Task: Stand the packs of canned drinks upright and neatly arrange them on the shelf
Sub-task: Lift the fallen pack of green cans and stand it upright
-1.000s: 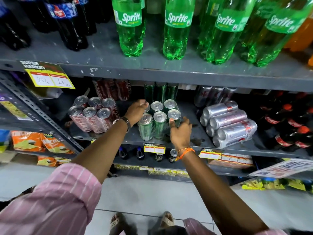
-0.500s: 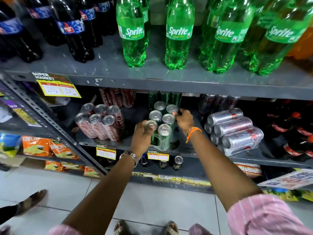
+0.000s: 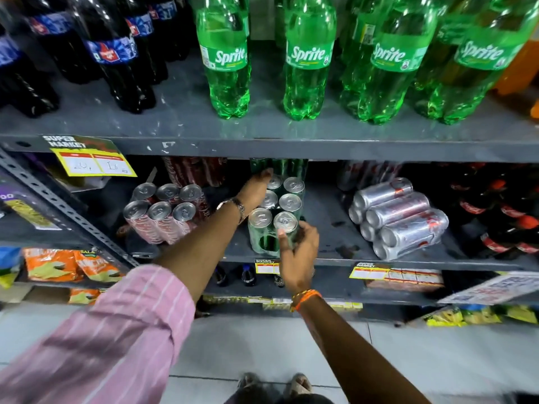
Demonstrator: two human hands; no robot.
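Green pack [image 3: 275, 212]: upright on the middle shelf [image 3: 329, 225], between the red pack [image 3: 166, 212] and the silver pack [image 3: 396, 220].
Left hand [image 3: 256, 186]: flat on the pack's rear left side, fingers extended.
Right hand [image 3: 297, 249]: cupped around the front can.
Silver pack: on its side, not yet stood up.
Risk: uneven push may skew the green pack or tip it off the shelf edge.

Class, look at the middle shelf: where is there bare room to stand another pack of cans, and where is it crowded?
Bare shelf lies between the green pack and the toppled silver pack. A narrower gap separates the red pack from the green one, crossed by the left hand. The right end is crowded.
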